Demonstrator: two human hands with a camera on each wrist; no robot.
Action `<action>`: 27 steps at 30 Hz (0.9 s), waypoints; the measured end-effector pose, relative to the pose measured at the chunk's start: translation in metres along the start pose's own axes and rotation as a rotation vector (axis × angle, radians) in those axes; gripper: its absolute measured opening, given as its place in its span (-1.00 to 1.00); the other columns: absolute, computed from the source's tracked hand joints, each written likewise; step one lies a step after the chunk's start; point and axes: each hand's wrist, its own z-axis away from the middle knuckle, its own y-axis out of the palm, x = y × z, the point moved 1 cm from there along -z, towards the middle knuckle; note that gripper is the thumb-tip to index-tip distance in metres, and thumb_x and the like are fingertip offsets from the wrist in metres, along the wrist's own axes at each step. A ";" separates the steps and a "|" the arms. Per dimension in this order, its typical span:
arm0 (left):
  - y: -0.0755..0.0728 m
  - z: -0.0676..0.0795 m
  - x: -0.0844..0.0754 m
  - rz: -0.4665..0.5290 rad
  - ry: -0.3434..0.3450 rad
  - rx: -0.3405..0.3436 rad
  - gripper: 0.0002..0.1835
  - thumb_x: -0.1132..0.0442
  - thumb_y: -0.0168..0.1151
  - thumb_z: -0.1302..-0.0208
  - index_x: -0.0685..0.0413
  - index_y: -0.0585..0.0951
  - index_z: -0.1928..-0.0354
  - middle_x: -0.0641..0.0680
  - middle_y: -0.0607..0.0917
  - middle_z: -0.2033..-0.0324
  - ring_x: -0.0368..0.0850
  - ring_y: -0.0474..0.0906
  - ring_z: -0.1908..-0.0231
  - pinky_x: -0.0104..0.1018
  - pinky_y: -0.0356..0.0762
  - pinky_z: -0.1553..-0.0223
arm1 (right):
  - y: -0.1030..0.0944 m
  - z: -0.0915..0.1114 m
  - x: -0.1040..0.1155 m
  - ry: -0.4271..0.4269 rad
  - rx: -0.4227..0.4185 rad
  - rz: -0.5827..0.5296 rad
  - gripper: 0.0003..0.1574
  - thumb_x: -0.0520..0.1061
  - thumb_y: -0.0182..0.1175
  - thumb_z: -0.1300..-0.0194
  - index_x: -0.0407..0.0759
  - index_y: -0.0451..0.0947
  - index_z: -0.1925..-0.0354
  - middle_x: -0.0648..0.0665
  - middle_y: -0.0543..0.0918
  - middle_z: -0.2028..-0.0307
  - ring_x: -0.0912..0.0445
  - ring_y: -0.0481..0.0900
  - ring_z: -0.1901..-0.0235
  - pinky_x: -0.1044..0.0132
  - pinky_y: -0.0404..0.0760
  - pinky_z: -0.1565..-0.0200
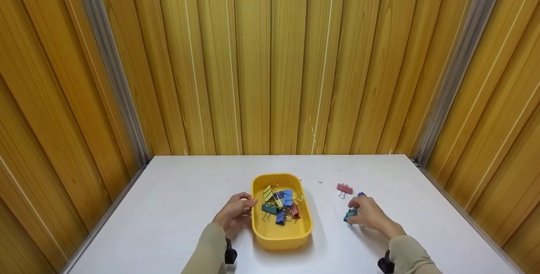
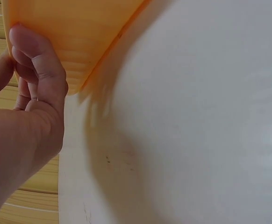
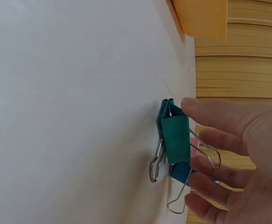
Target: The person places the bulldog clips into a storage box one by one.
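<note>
My left hand (image 1: 235, 211) grips the left side of a yellow plastic box (image 1: 281, 242). Its thumb lies at the rim, and its curled fingers are against the outer wall (image 2: 80, 28). Several coloured binder clips (image 1: 270, 209) lie in the box. On the right, my right hand (image 1: 372, 215) holds a green binder clip (image 3: 177, 139) between thumb and fingers, close over the table. Just beyond it is a blue binder clip (image 3: 180, 173), partly hidden by the green one and by the fingers. A pink binder clip (image 1: 344, 188) lies on the table past this hand.
The white table (image 1: 190, 181) is bounded by wood-patterned panels (image 1: 287, 76) at the back and sides. Grey metal posts (image 1: 114, 63) stand at the back corners. A small clear scrap (image 1: 320, 181) lies beyond the box on its right.
</note>
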 end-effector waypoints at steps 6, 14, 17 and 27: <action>0.001 -0.001 0.001 0.003 0.026 0.014 -0.62 0.17 0.29 -0.25 0.10 0.36 0.02 0.23 0.61 0.11 -0.07 0.56 0.30 -0.32 0.60 0.30 | 0.003 0.000 -0.003 0.001 0.024 -0.032 -0.51 -0.24 0.49 0.08 -0.29 0.57 0.13 -0.14 0.63 0.20 0.06 0.52 0.22 0.10 0.58 0.10; 0.000 -0.002 0.002 -0.015 0.033 0.018 -0.65 0.15 0.30 -0.24 0.09 0.38 0.07 0.21 0.62 0.12 -0.09 0.57 0.32 -0.35 0.59 0.34 | 0.002 0.000 -0.003 -0.062 0.014 -0.045 -0.55 -0.27 0.46 0.06 -0.32 0.56 0.15 -0.13 0.64 0.24 0.08 0.53 0.24 0.21 0.56 0.16; 0.000 -0.003 0.002 -0.032 0.036 0.016 -0.68 0.14 0.29 -0.25 0.09 0.40 0.10 0.21 0.63 0.12 -0.10 0.58 0.32 -0.36 0.59 0.36 | 0.000 -0.002 0.001 -0.063 0.005 -0.055 -0.53 -0.25 0.48 0.07 -0.32 0.57 0.15 -0.12 0.65 0.24 0.05 0.55 0.20 0.12 0.58 0.09; -0.001 -0.003 0.002 -0.015 0.015 0.026 -0.67 0.12 0.28 -0.26 0.08 0.39 0.08 0.21 0.64 0.10 -0.09 0.59 0.32 -0.34 0.59 0.36 | -0.010 -0.018 0.024 -0.119 -0.014 -0.104 -0.56 -0.27 0.45 0.01 -0.36 0.56 0.13 -0.22 0.66 0.19 -0.02 0.58 0.16 0.02 0.60 0.03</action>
